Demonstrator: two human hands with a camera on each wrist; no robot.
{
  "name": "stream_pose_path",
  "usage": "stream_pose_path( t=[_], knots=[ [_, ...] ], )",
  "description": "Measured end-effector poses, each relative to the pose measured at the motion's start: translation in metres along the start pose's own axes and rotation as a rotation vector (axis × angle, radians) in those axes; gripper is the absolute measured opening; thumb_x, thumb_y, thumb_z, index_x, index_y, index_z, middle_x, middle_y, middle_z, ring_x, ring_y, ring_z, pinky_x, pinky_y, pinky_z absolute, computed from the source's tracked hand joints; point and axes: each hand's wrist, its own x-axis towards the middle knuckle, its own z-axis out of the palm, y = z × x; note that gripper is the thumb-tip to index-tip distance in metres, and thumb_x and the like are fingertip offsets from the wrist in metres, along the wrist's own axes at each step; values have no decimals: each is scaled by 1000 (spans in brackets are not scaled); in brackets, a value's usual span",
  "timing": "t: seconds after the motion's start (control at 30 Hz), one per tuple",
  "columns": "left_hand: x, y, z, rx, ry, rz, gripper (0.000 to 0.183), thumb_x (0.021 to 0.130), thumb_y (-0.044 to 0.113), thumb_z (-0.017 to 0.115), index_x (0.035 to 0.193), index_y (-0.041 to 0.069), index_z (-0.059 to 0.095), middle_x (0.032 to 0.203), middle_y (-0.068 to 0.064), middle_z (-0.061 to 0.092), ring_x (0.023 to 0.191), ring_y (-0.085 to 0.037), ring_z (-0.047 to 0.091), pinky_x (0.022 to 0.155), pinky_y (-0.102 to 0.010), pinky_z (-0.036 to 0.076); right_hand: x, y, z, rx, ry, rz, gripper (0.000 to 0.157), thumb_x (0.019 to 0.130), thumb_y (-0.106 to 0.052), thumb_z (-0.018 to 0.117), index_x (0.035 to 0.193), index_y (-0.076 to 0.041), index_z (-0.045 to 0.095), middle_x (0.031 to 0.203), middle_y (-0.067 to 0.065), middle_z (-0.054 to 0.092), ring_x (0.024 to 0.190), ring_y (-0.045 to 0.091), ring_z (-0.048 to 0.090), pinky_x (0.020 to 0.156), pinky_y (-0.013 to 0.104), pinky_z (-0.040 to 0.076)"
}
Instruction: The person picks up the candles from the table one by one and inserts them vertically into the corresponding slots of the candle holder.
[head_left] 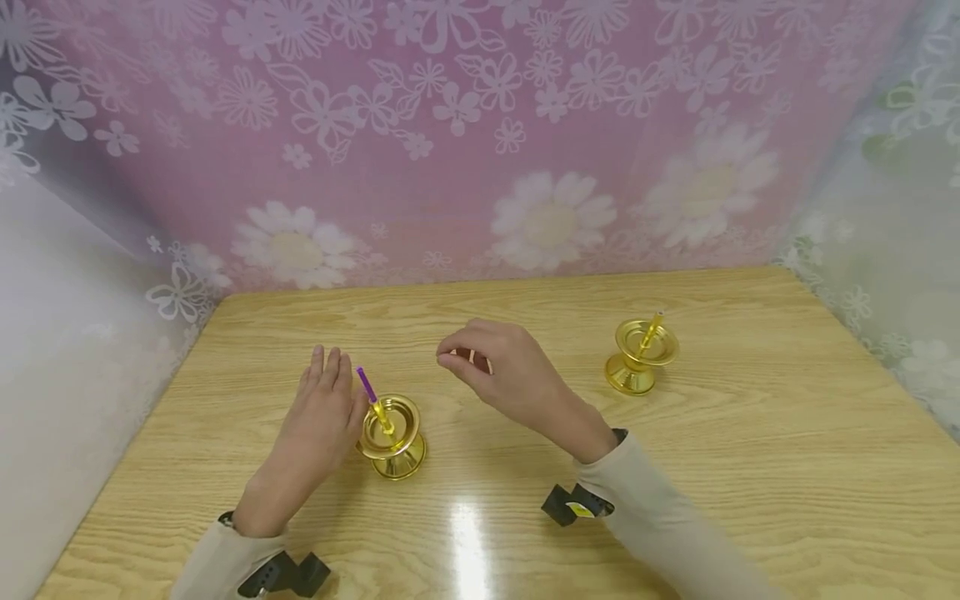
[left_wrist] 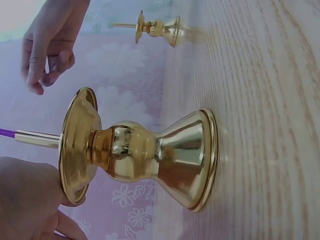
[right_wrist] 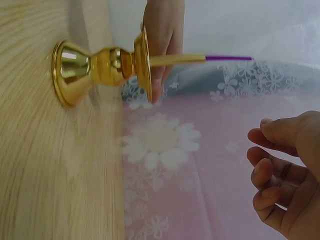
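A gold candle holder (head_left: 399, 463) stands upright on the table, with a wide dish and a gold tube (head_left: 384, 417) rising from its middle. A thin purple stick (head_left: 366, 383) sits upright in that tube, tilted slightly left in the head view. My left hand (head_left: 318, 425) is at the holder's left side, fingers extended and together; in the left wrist view it lies right at the rim of the dish (left_wrist: 75, 150). To the right of the holder, my right hand (head_left: 513, 371) hovers with loosely bent fingers, and the right wrist view shows nothing between thumb and fingertips (right_wrist: 262, 167).
A second gold candle holder (head_left: 632, 379), its gold tube (head_left: 652, 329) without a purple stick, stands farther right on the wooden table (head_left: 750, 483). Behind the table hangs a pink flowered cloth (head_left: 450, 192), with pale flowered cloth at both sides.
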Motion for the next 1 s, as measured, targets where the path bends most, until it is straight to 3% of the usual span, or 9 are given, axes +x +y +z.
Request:
stream_pose_path(
  t=[0.3, 0.67, 1.0],
  knots=[
    [0, -1, -1, 11, 25, 24, 55, 102, 17, 40, 137, -23, 30, 145, -40, 25, 139, -53, 10, 112, -60, 16, -19, 23, -23, -71, 13, 62, 7, 91, -14, 68, 95, -11, 73, 79, -8, 62, 63, 4, 49, 55, 24, 46],
    [-7, 1, -1, 13, 66, 45, 52, 103, 17, 42, 135, -24, 35, 143, -41, 30, 139, -53, 14, 110, -61, 19, -47, 44, -38, -140, -17, 123, 5, 89, -13, 70, 93, -11, 73, 75, -9, 60, 61, 4, 47, 54, 23, 42],
    [-12, 4, 1, 45, 90, 49, 51, 103, 16, 44, 133, -24, 37, 141, -40, 33, 139, -52, 18, 110, -61, 22, -62, 55, -42, -164, -6, 117, 3, 88, -11, 71, 91, -10, 73, 74, -9, 60, 60, 3, 47, 52, 21, 42]
  ],
)
